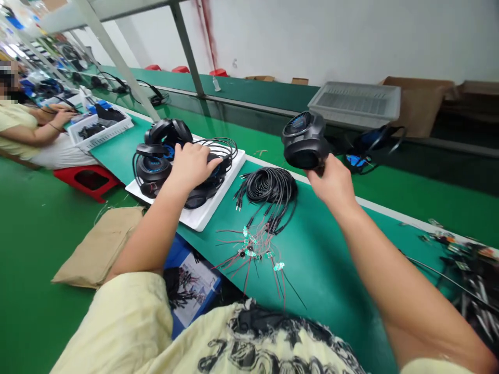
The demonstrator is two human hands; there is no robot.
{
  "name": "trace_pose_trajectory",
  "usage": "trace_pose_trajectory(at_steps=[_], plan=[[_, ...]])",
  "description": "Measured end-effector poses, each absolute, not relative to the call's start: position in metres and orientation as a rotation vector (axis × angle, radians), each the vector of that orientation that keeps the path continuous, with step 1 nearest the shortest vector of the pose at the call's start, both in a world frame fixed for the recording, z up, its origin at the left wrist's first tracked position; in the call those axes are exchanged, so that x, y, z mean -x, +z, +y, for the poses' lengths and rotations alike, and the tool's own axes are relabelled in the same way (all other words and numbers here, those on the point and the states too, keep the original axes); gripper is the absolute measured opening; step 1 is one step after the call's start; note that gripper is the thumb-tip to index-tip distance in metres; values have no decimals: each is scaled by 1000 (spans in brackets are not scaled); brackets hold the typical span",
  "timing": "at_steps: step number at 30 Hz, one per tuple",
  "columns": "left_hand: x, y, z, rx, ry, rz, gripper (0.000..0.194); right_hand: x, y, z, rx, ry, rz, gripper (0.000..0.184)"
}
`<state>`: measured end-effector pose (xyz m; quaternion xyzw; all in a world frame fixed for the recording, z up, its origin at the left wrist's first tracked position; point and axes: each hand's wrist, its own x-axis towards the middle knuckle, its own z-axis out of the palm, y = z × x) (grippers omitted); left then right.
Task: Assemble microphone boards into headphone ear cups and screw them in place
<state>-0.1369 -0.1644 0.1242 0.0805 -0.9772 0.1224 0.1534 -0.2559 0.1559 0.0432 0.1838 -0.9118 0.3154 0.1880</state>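
Observation:
My right hand is closed on a black headset, raised above the far edge of the green bench. Its two ear cups face me, one showing blue detail. On the left, my left hand rests over a group of black headsets in a white tray. Its thumb is spread from the fingers, and the fingertips are partly hidden. Between my hands lies a coiled bundle of black cables, with thin red and black wires and small lit green circuit boards at the near end.
A green conveyor runs behind the bench, carrying another headset. Beyond it stand a grey plastic crate and a cardboard box. Loose parts lie at right. A person sits at left by a white basket.

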Motion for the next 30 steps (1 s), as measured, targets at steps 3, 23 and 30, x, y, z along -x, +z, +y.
trace_pose_trajectory(at_steps=[3, 23, 30], plan=[[131, 128, -153, -175, 246, -2691, 55, 216, 45, 198, -648, 1137, -2511, 27], [151, 48, 129, 899, -1746, -3234, 59, -44, -32, 367, 429, 3178, -1526, 51], [133, 64, 137, 645, -2136, -3281, 46, -60, -41, 364, 757, 3322, -1180, 54]])
